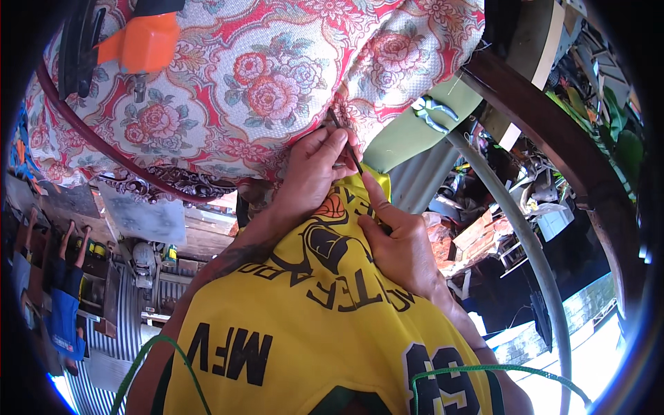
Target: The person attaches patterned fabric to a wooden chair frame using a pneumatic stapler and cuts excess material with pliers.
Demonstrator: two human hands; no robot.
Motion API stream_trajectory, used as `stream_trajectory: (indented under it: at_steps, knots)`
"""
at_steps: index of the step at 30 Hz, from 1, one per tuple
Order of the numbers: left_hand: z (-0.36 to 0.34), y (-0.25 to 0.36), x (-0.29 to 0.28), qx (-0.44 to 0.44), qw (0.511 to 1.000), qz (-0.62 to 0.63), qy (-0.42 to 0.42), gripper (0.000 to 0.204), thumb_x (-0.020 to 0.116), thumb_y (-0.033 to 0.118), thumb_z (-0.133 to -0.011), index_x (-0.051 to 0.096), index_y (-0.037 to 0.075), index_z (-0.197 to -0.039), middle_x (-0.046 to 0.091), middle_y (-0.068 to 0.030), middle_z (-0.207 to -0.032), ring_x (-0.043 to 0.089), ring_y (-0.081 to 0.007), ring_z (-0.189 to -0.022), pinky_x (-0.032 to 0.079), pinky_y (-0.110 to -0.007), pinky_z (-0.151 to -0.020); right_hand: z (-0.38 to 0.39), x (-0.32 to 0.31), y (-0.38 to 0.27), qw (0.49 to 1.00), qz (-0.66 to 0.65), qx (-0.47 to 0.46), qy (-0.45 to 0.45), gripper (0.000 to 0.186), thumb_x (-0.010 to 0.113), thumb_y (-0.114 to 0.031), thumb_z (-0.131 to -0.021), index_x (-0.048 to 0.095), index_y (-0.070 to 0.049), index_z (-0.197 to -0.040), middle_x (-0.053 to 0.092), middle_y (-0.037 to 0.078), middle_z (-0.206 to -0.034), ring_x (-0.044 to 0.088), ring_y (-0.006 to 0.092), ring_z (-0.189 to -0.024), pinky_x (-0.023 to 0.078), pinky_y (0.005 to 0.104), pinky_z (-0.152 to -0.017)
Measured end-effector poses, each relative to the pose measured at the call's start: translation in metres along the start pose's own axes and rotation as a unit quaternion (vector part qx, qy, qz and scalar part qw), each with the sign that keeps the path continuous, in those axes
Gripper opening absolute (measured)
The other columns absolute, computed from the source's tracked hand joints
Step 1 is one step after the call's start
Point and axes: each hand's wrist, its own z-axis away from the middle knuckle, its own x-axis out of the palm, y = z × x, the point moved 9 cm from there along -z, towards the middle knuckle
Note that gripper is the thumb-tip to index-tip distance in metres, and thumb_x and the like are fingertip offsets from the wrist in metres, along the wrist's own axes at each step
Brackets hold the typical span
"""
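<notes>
A floral red-and-cream upholstered piece (277, 90) fills the upper middle. My left hand (318, 159) is closed at its lower folded edge, thumb and fingers pinched by a thin dark rod-like tool (338, 123) that points up into the fabric; whether it grips fabric, tool or both is hard to tell. My right hand (398, 242) has its fingers curled, with the index finger reaching up to the tool's lower end. An orange-and-black power tool (145, 41) with a dark red hose (111, 149) rests on the fabric at upper left. Pliers (432, 114) lie on a green padded surface (408, 138).
A dark curved post (546, 138) and a grey pipe (519, 235) stand at right, among piled scraps and some plants (615, 138). Dark carved wood (183, 178) shows below the fabric. At far left is another person in blue (62, 325) near benches and corrugated sheets.
</notes>
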Motion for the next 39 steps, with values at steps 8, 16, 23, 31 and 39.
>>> stream_trajectory:
  at_steps: [8, 16, 23, 31, 39]
  knots:
    - [0.001, -0.003, 0.001, 0.0, 1.0, -0.005, 0.016, 0.025, 0.052, 0.034, -0.11, 0.063, 0.012, -0.107, 0.067, 0.0019, -0.094, 0.062, -0.0057, -0.079, 0.053, -0.024, -0.07, -0.005, 0.001, 0.011, 0.984, -0.172, 0.001, -0.038, 0.058, 0.066, -0.001, -0.097, 0.049, -0.007, -0.153, 0.075, 0.013, -0.122, 0.06, 0.0022, -0.104, 0.052, 0.0239, -0.091]
    - [0.002, -0.001, -0.001, 0.001, 0.999, -0.007, 0.044, 0.024, 0.055, 0.029, -0.109, 0.068, 0.009, -0.108, 0.068, 0.0011, -0.094, 0.063, -0.0068, -0.082, 0.057, -0.027, -0.078, -0.018, -0.002, 0.02, 0.944, -0.317, 0.011, -0.096, 0.055, 0.064, 0.002, -0.098, 0.049, -0.002, -0.151, 0.074, 0.0, -0.109, 0.06, 0.0016, -0.092, 0.053, 0.0199, -0.082]
    - [0.0, -0.002, -0.002, 0.026, 0.998, -0.003, 0.061, 0.025, 0.056, 0.029, -0.108, 0.068, 0.007, -0.11, 0.07, -0.0016, -0.097, 0.066, -0.0105, -0.083, 0.059, -0.029, -0.077, -0.022, -0.006, 0.025, 0.988, -0.1, -0.116, -0.022, 0.057, 0.065, 0.001, -0.097, 0.051, -0.005, -0.152, 0.075, 0.004, -0.105, 0.065, 0.0047, -0.089, 0.053, 0.0192, -0.085]
    - [-0.002, 0.002, -0.004, 0.048, 0.997, -0.005, 0.066, 0.025, 0.059, 0.029, -0.107, 0.068, 0.006, -0.112, 0.071, -0.0048, -0.097, 0.069, -0.0139, -0.084, 0.059, -0.03, -0.077, -0.033, 0.007, 0.045, 0.914, -0.36, 0.026, -0.185, 0.058, 0.066, 0.001, -0.097, 0.053, -0.011, -0.152, 0.067, -0.006, -0.075, 0.043, -0.0024, -0.048, 0.031, 0.0193, -0.041]
    - [-0.001, 0.006, 0.0, 0.076, 0.995, -0.01, 0.068, 0.025, 0.06, 0.028, -0.106, 0.067, 0.004, -0.109, 0.07, -0.0053, -0.094, 0.071, -0.0165, -0.085, 0.061, -0.031, -0.078, -0.036, -0.005, 0.041, 0.89, -0.381, 0.023, -0.25, 0.064, 0.063, 0.005, -0.096, 0.05, -0.017, -0.154, 0.054, -0.003, -0.064, 0.035, 0.0009, -0.04, 0.028, 0.0224, -0.034]
